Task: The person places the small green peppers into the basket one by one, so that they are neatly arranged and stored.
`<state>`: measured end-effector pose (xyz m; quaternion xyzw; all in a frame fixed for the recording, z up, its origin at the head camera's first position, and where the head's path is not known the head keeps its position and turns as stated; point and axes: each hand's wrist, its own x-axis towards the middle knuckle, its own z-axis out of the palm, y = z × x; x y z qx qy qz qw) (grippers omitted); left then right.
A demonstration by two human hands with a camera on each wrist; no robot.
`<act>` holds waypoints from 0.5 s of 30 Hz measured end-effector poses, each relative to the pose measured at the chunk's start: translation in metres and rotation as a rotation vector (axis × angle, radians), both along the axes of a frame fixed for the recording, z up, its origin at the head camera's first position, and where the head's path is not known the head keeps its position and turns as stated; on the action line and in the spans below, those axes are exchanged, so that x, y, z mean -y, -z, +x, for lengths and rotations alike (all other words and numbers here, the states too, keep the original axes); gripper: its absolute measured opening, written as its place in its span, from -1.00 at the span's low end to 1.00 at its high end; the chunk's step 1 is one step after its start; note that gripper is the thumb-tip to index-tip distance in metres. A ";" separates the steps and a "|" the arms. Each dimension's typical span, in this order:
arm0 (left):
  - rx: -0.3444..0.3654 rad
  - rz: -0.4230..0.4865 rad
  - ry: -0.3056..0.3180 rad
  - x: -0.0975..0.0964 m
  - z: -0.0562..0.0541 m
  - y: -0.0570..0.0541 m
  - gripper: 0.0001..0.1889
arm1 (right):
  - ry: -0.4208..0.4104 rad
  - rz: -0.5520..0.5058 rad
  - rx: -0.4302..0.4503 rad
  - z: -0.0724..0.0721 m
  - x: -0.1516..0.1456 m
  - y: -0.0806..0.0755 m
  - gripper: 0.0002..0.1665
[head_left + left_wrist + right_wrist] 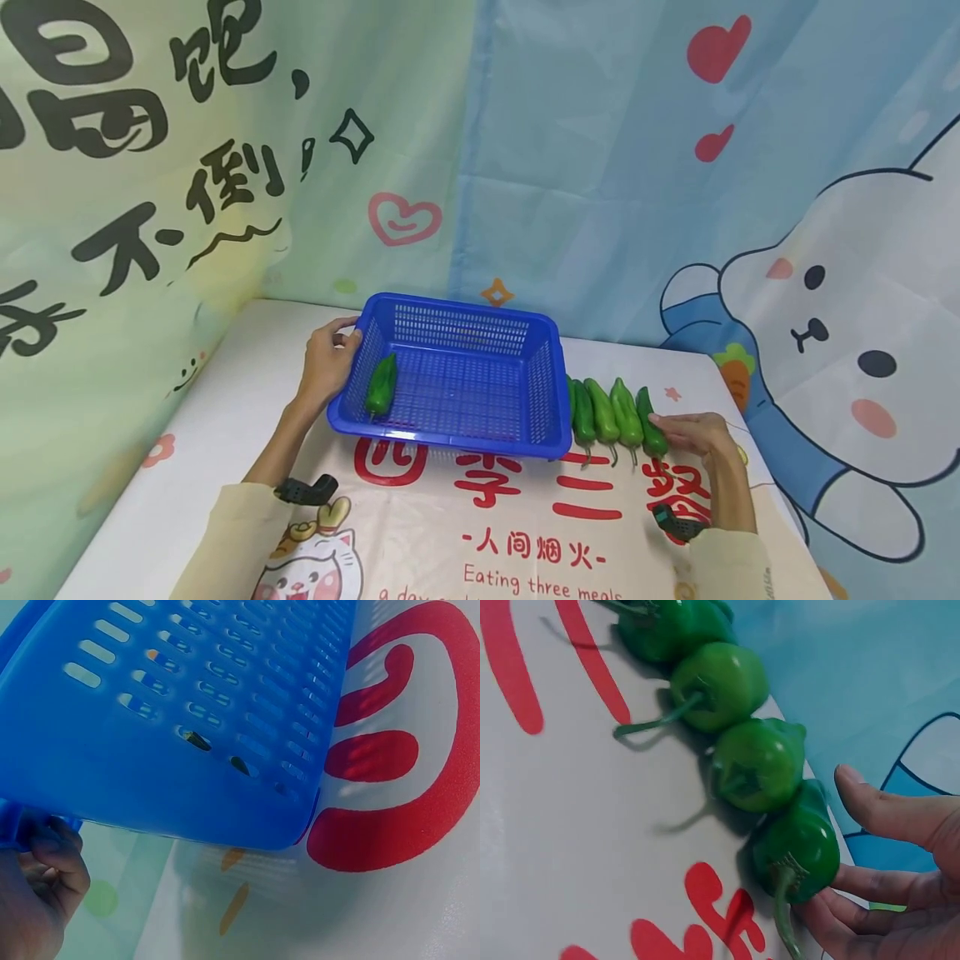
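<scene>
- Printed curtain [577, 167] behind the table [420, 533]; one small pepper [382, 385] inside the blue basket [450, 440].
- Left wrist: left hand [37, 892] grips the basket's rim.
- Right wrist: right hand [922, 896], thumb spread wide, touches the end pepper [802, 844]; best pinched by its body.

Backdrop [420, 100]: printed cloth, pale green at left, blue at right
Black characters [243, 177]: large, brush-like, on the green part
Pink heart [377, 218]: outlined, with a smile inside
Red hearts [712, 57]: two, one above the other, on the blue
Rabbit [840, 267]: white cartoon, blue clothing
Table [247, 375]: pale surface bearing red characters [587, 511]
Cartoon cat [315, 579]: cut off by the lower edge
English line [536, 582]: "Eating three meals"
</scene>
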<state>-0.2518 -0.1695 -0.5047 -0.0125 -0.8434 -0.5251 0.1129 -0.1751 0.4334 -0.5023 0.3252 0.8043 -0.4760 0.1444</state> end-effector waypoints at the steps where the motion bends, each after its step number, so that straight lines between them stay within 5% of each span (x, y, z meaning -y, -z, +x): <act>1: -0.001 0.000 0.001 0.000 0.000 0.000 -0.58 | 0.001 0.016 -0.002 0.000 0.003 0.000 0.10; 15: 0.007 0.001 -0.001 0.000 -0.001 0.001 -0.57 | -0.006 0.185 -0.064 0.001 0.037 -0.005 -0.14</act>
